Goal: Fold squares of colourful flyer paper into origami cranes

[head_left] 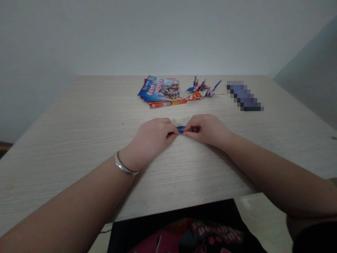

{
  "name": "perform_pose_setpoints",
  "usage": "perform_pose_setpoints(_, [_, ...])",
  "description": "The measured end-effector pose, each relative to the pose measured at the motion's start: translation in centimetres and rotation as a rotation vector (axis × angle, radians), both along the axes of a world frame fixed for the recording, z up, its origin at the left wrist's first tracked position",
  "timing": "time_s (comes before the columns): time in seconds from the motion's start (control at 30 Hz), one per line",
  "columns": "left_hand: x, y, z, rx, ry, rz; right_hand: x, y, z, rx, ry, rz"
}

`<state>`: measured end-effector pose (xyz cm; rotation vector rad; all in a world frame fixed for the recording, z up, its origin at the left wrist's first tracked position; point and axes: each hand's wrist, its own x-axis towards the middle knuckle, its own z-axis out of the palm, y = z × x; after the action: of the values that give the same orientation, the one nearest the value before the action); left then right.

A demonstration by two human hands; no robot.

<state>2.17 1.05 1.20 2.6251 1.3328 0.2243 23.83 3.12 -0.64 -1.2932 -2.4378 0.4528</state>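
My left hand (152,137) and my right hand (206,129) meet at the middle of a pale wooden table (79,140). Both are closed in a pinch on a small folded piece of blue paper (180,129), of which only a sliver shows between the fingertips. The paper lies low, at or just above the tabletop. A silver bangle (123,167) circles my left wrist.
At the back of the table lie a stack of colourful printed sheets (162,91), several folded paper cranes (202,89) beside it, and a blurred dark purple object (244,96) to the right. The table's near edge runs just above my lap.
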Motion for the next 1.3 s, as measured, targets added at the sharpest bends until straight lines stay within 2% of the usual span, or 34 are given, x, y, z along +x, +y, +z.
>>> perform_pose_setpoints(0.2, [-0.1, -0.1, -0.1, 0.061, 0.097, -0.008, 0.0, -0.3, 0.0, 0.122, -0.071, 0.09])
perform_pose_setpoints(0.3, [-0.1, -0.1, -0.3, 0.056, 0.048, 0.006, 0.0, -0.4, -0.1, 0.146, -0.089, 0.098])
perform_pose_setpoints(0.43, [-0.1, 0.1, -0.5, 0.06, -0.032, 0.007, 0.0, -0.3, -0.1, 0.105, -0.066, 0.074])
perform_pose_setpoints(0.63, [-0.3, 0.7, -0.9, 0.212, 0.046, -0.076, -0.1, -0.5, 0.0, 0.12, -0.081, 0.079])
perform_pose_setpoints(0.83, [-0.4, 0.5, -0.9, 0.098, 0.043, -0.048, 0.1, -0.3, -0.2, 0.115, -0.058, 0.12])
perform_pose_setpoints(1.03, [0.0, 0.1, -0.6, 0.168, 0.086, -0.093, 0.2, -0.1, 0.0, 0.113, -0.042, 0.158])
perform_pose_setpoints(1.2, [0.3, -0.3, -0.8, 0.149, 0.088, -0.054, 0.2, 0.2, 0.2, 0.033, 0.053, 0.159])
perform_pose_setpoints(1.3, [0.1, -0.2, -1.0, 0.114, 0.001, -0.013, 0.0, 0.3, 0.0, -0.037, 0.087, 0.093])
